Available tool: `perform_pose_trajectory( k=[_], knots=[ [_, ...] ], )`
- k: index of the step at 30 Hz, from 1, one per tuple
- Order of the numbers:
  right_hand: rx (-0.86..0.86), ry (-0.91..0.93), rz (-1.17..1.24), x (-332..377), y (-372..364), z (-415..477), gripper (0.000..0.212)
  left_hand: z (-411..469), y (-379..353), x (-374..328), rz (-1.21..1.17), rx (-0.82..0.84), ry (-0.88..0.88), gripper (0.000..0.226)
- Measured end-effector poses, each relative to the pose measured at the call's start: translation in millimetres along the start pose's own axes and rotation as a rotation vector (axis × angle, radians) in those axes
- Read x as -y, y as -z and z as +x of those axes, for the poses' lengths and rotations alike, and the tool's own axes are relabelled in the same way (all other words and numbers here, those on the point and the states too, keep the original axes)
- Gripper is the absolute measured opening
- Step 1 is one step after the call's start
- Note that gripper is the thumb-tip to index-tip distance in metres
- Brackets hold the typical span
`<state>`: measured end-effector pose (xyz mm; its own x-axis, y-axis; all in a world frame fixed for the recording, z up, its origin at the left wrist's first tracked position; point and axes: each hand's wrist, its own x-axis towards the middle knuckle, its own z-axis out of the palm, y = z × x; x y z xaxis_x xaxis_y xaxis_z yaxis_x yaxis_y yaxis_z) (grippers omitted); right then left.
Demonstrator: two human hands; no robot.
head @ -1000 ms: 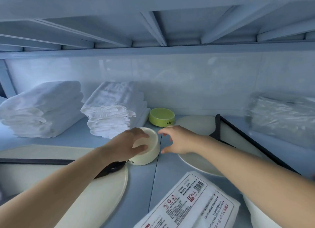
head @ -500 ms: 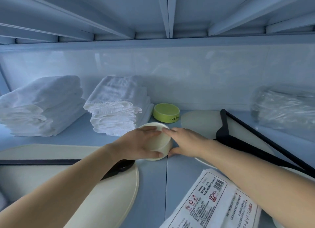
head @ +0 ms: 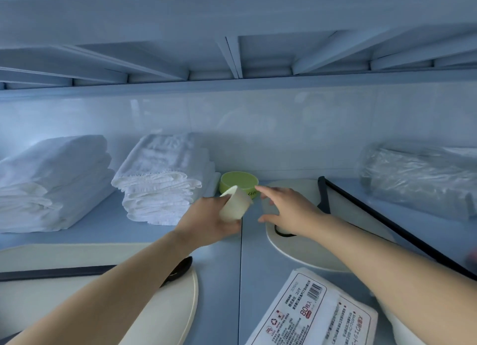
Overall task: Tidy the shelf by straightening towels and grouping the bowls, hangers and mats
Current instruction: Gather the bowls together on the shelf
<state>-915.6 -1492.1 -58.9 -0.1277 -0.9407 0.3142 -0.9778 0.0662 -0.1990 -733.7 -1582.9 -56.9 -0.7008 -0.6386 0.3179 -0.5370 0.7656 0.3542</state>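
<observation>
One tilted white bowl [head: 235, 202] could slip from the left hand [head: 206, 224], curled round it, onto the green bowl [head: 238, 186]; right hand [head: 286, 210] spread-fingered.

Tilted cream bowl [head: 235, 205] before the green bowl [head: 238, 183]
The left hand [head: 206, 223] grips it just in front of the upright green bowl. A fringed towel stack [head: 160, 187] lies just left of that bowl, a plain towel stack [head: 51, 179] further left, and a cream mat [head: 291, 251] under a black hanger [head: 387, 223] to its right.

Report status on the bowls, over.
Left hand grips white bowl, tilted, just in front of green bowl. Right hand empty, fingers spread, beside it. Towel stack crowds green bowl's left; black hanger off right.
</observation>
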Motion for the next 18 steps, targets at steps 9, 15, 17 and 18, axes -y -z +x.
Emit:
perform_pose_trajectory(
  k=[9, 15, 17, 18],
  knots=[
    [0.056, 0.005, 0.179, 3, 0, -1, 0.048, 16, -11, -13, -0.771, -0.074, 0.413, 0.031],
    [0.150, 0.020, 0.313, 22, -4, -4, 0.025, 16, -25, -27, -1.068, -0.092, 0.574, 0.039],
    [0.119, 0.033, 0.294, 26, -5, -5, 0.016, 15, -28, -25, -1.164, -0.063, 0.588, 0.042],
    [0.101, 0.042, 0.271, 27, -6, -6, 0.018, 14, -28, -23, -1.152, -0.054, 0.565, 0.043]
  ],
)
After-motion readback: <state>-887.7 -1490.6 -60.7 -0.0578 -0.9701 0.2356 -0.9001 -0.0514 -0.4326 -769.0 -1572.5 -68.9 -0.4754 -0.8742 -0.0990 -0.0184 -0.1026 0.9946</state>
